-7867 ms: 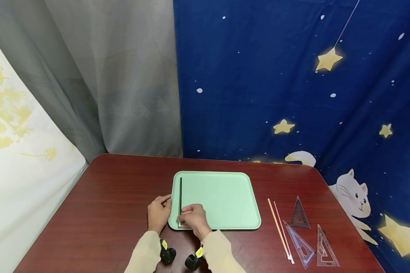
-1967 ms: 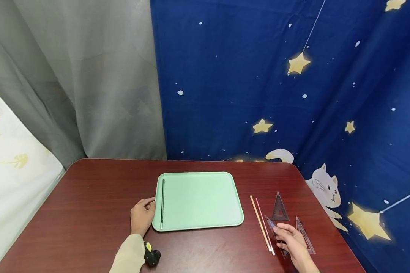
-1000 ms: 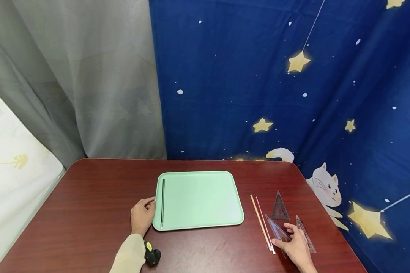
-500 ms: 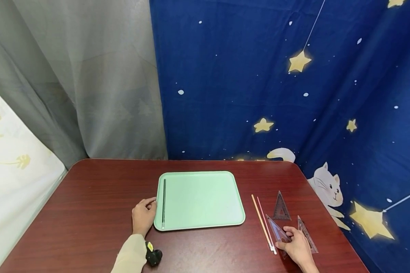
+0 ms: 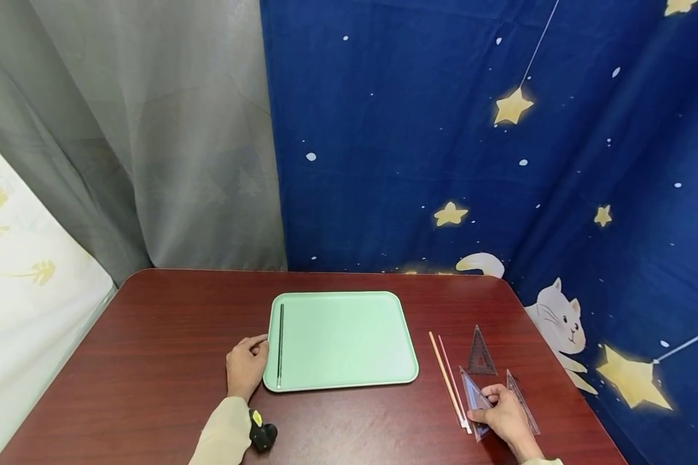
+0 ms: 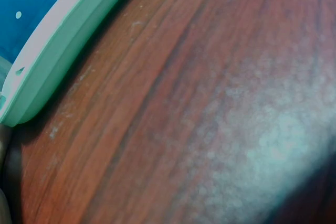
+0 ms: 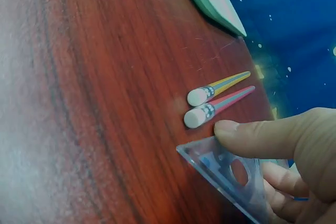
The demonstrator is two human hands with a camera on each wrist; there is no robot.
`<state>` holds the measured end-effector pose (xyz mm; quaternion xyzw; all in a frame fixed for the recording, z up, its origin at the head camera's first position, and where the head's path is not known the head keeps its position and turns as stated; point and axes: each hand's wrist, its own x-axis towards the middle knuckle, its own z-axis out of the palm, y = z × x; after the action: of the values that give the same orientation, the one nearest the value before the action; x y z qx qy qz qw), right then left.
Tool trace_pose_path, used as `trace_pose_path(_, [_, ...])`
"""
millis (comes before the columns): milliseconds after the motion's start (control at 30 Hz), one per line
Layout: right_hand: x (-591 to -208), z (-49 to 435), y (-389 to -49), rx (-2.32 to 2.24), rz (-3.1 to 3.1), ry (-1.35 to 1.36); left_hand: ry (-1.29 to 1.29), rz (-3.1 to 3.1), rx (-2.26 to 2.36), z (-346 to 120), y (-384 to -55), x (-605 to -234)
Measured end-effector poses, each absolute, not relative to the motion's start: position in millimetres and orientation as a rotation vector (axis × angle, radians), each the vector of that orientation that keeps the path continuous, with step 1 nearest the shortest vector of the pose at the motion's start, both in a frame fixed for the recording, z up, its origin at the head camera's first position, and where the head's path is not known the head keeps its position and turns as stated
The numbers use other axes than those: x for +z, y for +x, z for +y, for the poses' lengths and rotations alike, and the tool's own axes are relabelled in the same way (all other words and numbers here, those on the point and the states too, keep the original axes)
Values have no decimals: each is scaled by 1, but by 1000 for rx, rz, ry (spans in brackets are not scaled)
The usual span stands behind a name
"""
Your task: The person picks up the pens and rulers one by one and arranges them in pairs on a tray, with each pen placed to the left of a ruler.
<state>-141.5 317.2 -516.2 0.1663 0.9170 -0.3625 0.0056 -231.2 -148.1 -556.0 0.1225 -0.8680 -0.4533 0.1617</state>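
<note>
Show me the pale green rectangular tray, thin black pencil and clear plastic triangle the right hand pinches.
Pale green rectangular tray [image 5: 349,345]: head view, on its bare middle.
Thin black pencil [image 5: 281,345]: head view, midway along its shaft.
Clear plastic triangle [image 7: 220,166]: right wrist view, beside its hole.

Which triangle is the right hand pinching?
The bluish triangle closest to the pink pencil: the right hand pinches it. The far triangle and rightmost triangle lie farther away.

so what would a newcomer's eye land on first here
Probably the pale green tray near the middle of the dark red table, with a black pencil lying along its left side. The starry blue curtain behind also stands out, then the right hand pinching a set square at lower right in the head view.
</note>
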Motion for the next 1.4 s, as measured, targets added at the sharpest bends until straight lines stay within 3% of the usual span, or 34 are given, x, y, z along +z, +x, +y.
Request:
trace_pose_path(233, [-509, 318, -142, -1239, 2822, 590, 353, -2464, -1293, -148, -232, -558])
trace_pose_path(633, [-499, 324, -144, -1839, 2243, 685, 353, -2475, -1302, -148, -231, -557])
trace_pose_path(1400, [-508, 322, -146, -2120, 1693, 137, 331, -2444, -1269, -147, -232, -557])
